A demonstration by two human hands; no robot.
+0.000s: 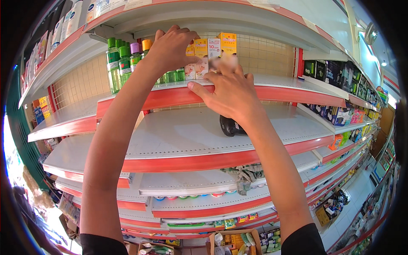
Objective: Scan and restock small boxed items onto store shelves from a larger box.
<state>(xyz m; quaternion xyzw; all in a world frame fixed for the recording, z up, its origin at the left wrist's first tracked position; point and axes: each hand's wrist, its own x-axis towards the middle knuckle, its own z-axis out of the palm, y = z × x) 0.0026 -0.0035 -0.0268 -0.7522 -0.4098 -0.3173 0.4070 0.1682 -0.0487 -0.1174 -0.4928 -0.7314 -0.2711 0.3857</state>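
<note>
A row of small upright boxes stands on the upper shelf (272, 81): a yellow-and-white box (201, 49), a white one with pink print (213, 46) and a taller yellow one (228, 42). My left hand (170, 49) arches over the row's left end, thumb and fingers apart, beside another yellow box it partly hides. Before the right-hand boxes is my right hand (229, 91), fingers spread and thumb near the red shelf edge. Whether its fingertips touch the boxes I cannot tell. Left of them stand green bottles (113, 63) with green, purple and orange caps, partly behind my left arm.
Overhead runs another shelf (170, 19), with white bottles (74, 19) at far left. A black object (230, 126) lies on the shelf below, partly behind my right forearm. A checked cloth (244, 176) hangs lower down. Filled cartons (236, 242) stand at the bottom.
</note>
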